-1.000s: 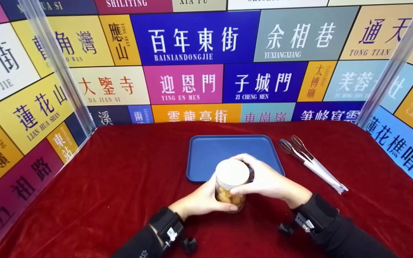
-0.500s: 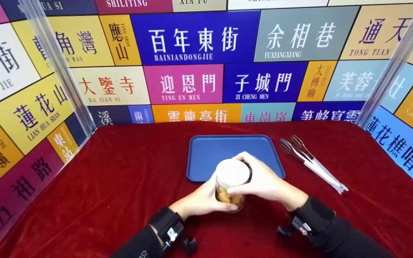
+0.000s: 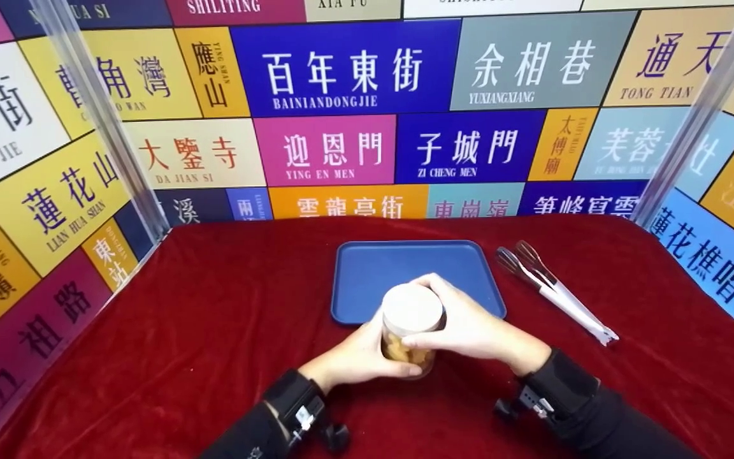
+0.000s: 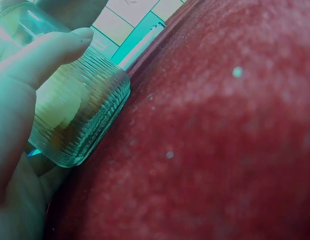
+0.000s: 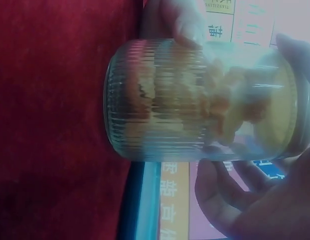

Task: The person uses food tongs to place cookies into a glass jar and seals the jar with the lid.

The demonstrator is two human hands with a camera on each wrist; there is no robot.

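Note:
A clear jar [image 3: 399, 349] with a pale round lid [image 3: 413, 309] stands upright in front of the person, at the near edge of the tray. Ribbed walls and yellowish-brown pieces inside show in the right wrist view of the jar [image 5: 165, 100]. The left hand [image 3: 357, 357] grips the jar's body low on its left side, thumb across the front. Around the lid and upper rim, from the right, the right hand [image 3: 469, 325] curls its fingers, thumb at the front. The far fingertips of both hands are partly hidden in the head view.
Behind the jar lies a blue rectangular tray [image 3: 399, 268]. Metal tongs with white handles [image 3: 558, 293] rest to its right. Dark red cloth [image 3: 214, 319] covers the table, and panels with printed characters [image 3: 341, 70] stand behind and at the sides.
The right hand and wrist have shifted slightly left, and the hand now sits closer against the lid. The left hand and the jar stay nearly in place.

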